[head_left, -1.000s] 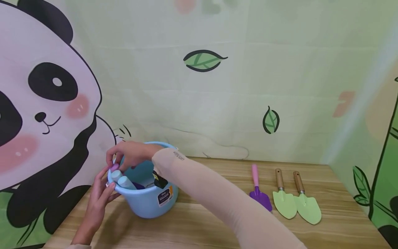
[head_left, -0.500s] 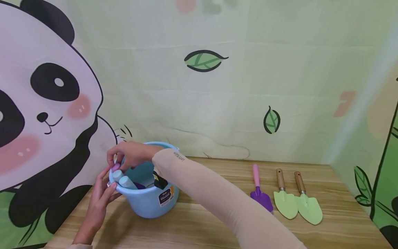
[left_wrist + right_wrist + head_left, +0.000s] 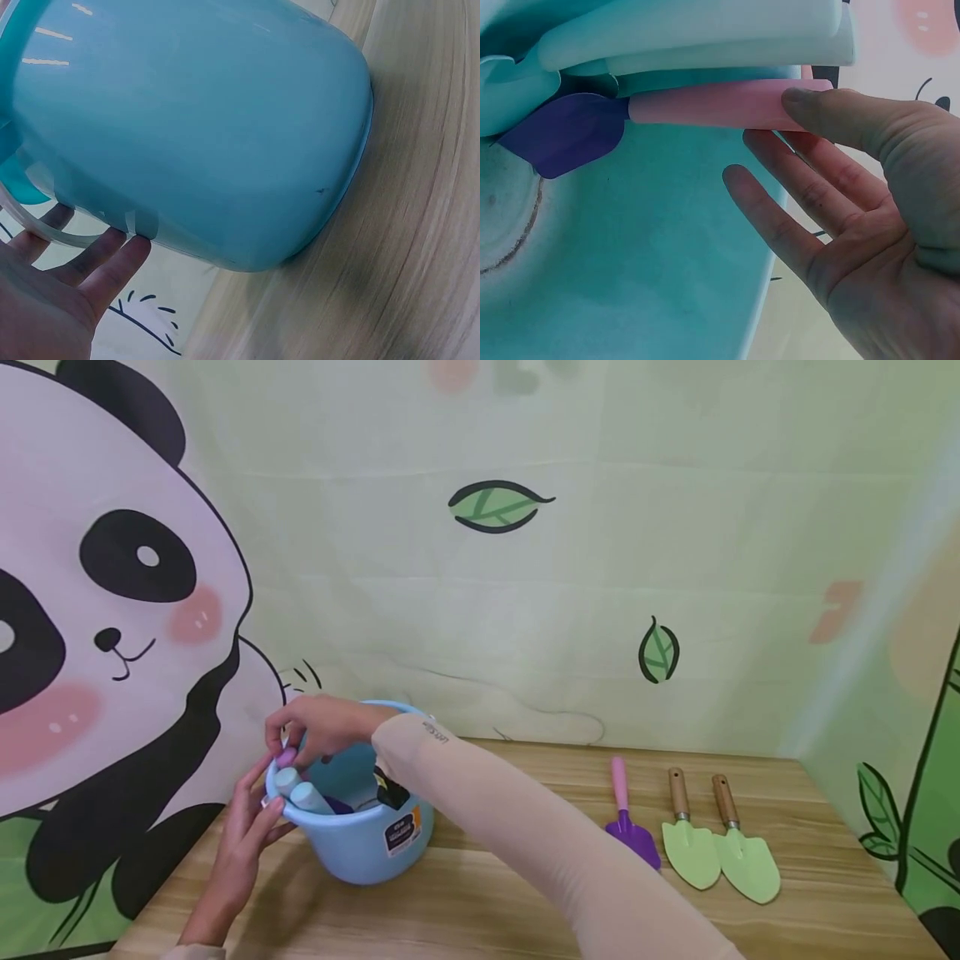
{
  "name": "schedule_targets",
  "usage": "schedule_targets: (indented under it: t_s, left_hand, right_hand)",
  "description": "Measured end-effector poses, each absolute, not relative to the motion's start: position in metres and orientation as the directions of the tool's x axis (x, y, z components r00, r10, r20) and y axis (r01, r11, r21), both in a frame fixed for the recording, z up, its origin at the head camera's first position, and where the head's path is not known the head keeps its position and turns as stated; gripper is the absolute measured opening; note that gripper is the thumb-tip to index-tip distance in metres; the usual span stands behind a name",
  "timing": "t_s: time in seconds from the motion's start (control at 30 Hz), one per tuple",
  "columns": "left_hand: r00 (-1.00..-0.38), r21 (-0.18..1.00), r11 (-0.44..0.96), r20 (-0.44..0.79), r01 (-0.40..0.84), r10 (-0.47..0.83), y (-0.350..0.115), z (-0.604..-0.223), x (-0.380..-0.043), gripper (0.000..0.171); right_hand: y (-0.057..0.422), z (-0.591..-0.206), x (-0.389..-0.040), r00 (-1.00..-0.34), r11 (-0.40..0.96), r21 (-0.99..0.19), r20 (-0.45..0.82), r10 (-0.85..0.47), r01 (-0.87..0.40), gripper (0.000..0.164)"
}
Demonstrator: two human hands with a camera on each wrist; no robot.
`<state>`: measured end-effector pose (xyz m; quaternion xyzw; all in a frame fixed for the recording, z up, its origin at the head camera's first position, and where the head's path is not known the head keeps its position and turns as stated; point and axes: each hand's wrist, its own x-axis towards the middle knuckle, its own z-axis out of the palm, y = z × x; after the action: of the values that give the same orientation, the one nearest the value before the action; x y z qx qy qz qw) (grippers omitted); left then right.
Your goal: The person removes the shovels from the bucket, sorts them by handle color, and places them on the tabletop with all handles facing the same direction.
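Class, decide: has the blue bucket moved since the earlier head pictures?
No: against the upper leaf printed on the wall, the blue bucket shows no clear shift.

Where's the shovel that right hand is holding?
In the head view, the shovel is at left in the blue bucket, beside two blue handles, pinched by the right hand.

I'm facing a cartoon panda (image 3: 135, 635); right of it, drawn leaves (image 3: 495, 507) are dotting a pale-green wall (image 3: 375, 568) above a wooden tabletop (image 3: 487, 910).
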<state>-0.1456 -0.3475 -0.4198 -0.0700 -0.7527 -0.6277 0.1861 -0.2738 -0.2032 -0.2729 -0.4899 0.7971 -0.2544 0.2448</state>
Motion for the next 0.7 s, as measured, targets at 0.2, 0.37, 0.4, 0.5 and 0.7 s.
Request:
schedule_targets:
  t_s: [0.2, 0.37, 0.4, 0.5, 0.7]
  left_hand:
    - [-0.924, 0.922, 0.198, 0.361, 0.332, -0.128, -0.347, -0.419, -0.145, 0.057]
    - [-0.924, 0.923, 0.201, 0.359, 0.33, -0.131, -0.346, -0.419, -0.145, 0.057]
    - [-0.924, 0.922, 0.202, 0.36, 0.33, -0.131, -0.346, -0.419, -0.145, 0.057]
    - [-0.922, 0.921, 0.197, 0.365, 0.336, -0.131, -0.346, -0.42, -0.145, 0.057]
    - [-0.919, 0.921, 0.186, 0.368, 0.341, -0.14, -0.346, -0.421, -0.145, 0.056]
  right_hand:
    - [-0.203, -0.273, -0.277, -0.418, 0.408, -0.643, -0.148, -0.896, -0.648, 0.019]
    - [-0.2, -0.274, -0.279, -0.42, 0.39, -0.65, -0.118, -0.9, -0.652, 0.018]
    - [-0.198, -0.274, -0.28, -0.425, 0.388, -0.651, -0.111, -0.899, -0.652, 0.019]
    - [-0.193, -0.273, -0.284, -0.437, 0.374, -0.655, -0.074, -0.896, -0.656, 0.02]
    - [-0.18, -0.266, -0.294, -0.461, 0.332, -0.681, 0.008, -0.887, -0.653, 0.02]
